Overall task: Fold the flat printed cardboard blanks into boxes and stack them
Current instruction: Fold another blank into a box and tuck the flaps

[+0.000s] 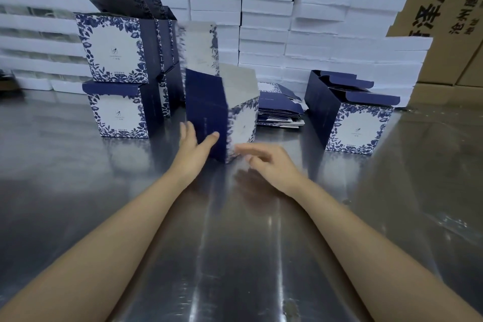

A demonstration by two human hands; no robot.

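The half-folded box [206,112] stands on the metal table [78,178], its top flap blurred. The left hand [192,146] lies straight-fingered against its navy left side; the right hand [264,162], smeared at the near corner, has an unreadable grip

On the near side of the fingers [188,130] the bench [235,256] offers open passage — wide on both flanks too. Just ahead of them the half-folded box [206,112] stands in the way; past it, stacked boxes [115,52] left, flat blanks [282,110] and a box row [358,128] right, white cartons [264,23] walling the back.
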